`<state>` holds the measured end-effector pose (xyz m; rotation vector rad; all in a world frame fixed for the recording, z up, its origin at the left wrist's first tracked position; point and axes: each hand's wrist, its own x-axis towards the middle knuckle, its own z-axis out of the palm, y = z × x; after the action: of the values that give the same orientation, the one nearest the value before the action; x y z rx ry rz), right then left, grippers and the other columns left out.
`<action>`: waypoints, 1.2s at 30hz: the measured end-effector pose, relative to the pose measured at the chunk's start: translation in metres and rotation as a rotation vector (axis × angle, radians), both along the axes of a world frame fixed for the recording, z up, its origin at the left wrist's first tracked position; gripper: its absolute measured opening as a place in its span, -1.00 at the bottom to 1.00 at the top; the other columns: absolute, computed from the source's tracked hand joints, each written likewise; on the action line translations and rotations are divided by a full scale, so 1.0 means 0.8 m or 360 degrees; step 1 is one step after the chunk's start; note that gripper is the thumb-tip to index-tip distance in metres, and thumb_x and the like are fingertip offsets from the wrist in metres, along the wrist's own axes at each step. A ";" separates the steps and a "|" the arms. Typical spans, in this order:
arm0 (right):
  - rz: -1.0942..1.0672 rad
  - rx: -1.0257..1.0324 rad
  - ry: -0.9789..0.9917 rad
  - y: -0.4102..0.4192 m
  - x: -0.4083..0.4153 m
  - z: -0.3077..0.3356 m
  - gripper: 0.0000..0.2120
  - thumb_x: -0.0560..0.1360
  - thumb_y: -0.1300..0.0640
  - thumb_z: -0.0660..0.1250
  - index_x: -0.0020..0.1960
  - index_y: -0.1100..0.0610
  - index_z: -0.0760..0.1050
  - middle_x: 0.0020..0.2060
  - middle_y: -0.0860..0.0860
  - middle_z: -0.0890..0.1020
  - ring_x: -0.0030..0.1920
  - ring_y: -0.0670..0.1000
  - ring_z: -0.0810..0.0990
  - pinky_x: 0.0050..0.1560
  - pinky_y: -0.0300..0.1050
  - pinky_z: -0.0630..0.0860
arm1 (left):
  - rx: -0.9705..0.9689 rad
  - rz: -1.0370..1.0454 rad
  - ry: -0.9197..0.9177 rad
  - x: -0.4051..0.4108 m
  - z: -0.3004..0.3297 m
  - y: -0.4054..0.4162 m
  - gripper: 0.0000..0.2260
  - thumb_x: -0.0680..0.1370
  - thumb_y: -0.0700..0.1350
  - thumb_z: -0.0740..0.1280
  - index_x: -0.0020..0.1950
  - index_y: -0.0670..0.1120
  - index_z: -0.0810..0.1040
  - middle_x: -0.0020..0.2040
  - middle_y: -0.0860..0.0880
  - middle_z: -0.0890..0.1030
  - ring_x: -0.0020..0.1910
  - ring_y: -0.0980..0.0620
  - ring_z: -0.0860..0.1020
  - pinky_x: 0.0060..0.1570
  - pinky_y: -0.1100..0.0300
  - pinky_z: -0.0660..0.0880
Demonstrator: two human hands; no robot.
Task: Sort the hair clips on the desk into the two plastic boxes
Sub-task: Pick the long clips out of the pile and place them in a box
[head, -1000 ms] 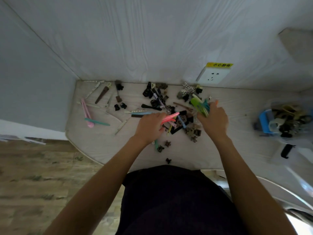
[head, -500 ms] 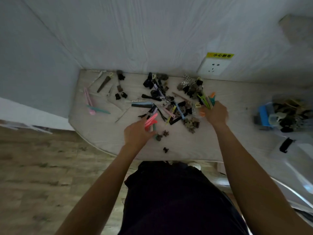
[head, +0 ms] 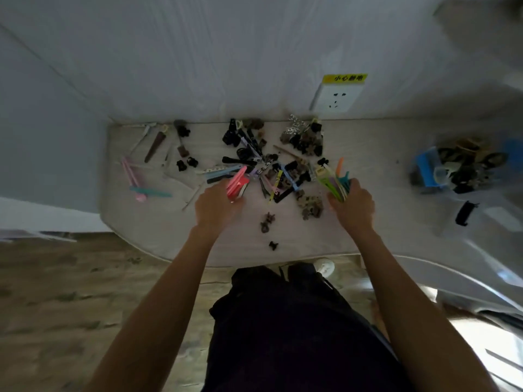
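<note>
Two hands grip clips: left hand (head: 216, 206) pink clips (head: 237, 182), right hand (head: 353, 205) a mixed-colour bunch (head: 334, 179).

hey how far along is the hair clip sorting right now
Early to midway. Done: one plastic box at the right already holds a heap of claw clips. In hand: the left hand grips pink clips, the right hand a colourful bundle. Left: a large pile and scattered long clips on the desk.
</note>
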<state>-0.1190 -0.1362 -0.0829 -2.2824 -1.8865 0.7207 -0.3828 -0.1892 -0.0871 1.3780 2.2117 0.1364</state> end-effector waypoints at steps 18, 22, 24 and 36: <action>-0.0424 0.0105 0.1308 -0.055 0.187 0.097 -0.86 0.48 0.16 0.36 -0.01 0.19 0.48 -0.32 0.06 0.57 -0.42 -0.17 0.55 -0.40 -0.32 0.46 | 0.0338 -0.0275 -0.0995 0.188 0.056 0.008 -0.81 0.60 -0.15 0.19 0.16 -0.22 0.39 -0.26 0.04 0.48 -0.37 0.28 0.53 -0.32 0.46 0.39; -0.0329 0.0382 0.0663 -0.075 0.325 0.104 -0.74 0.42 0.09 0.43 -0.08 0.27 0.49 -0.30 0.18 0.59 -0.32 0.05 0.55 -0.28 -0.07 0.44 | 0.0359 -0.0539 -0.0939 0.310 0.047 0.007 -0.79 0.60 -0.09 0.20 0.15 -0.20 0.38 -0.29 0.07 0.48 -0.33 0.10 0.49 -0.24 0.16 0.39; -0.0156 0.0366 0.0264 -0.071 0.373 0.098 -0.72 0.41 0.08 0.44 -0.05 0.27 0.49 -0.21 0.23 0.60 -0.20 0.17 0.56 -0.22 -0.03 0.38 | 0.0391 -0.0677 -0.0858 0.351 0.049 0.001 -0.78 0.61 -0.08 0.18 0.19 -0.17 0.35 -0.21 -0.01 0.51 -0.29 0.03 0.50 -0.25 0.15 0.40; 0.0190 -0.0041 0.0448 -0.033 0.434 0.040 -0.56 0.41 0.11 0.44 0.24 0.20 0.46 0.18 0.18 0.54 0.18 0.15 0.50 0.08 -0.13 0.37 | 0.0591 -0.1084 -0.0323 0.468 0.082 0.017 -0.74 0.59 -0.07 0.21 0.22 -0.17 0.39 -0.09 -0.03 0.48 -0.25 0.02 0.48 -0.23 0.15 0.39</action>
<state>0.2281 -0.1624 -0.0510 -1.9698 -1.8984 1.0263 -0.0085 -0.1759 -0.0215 2.1341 1.4962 0.4293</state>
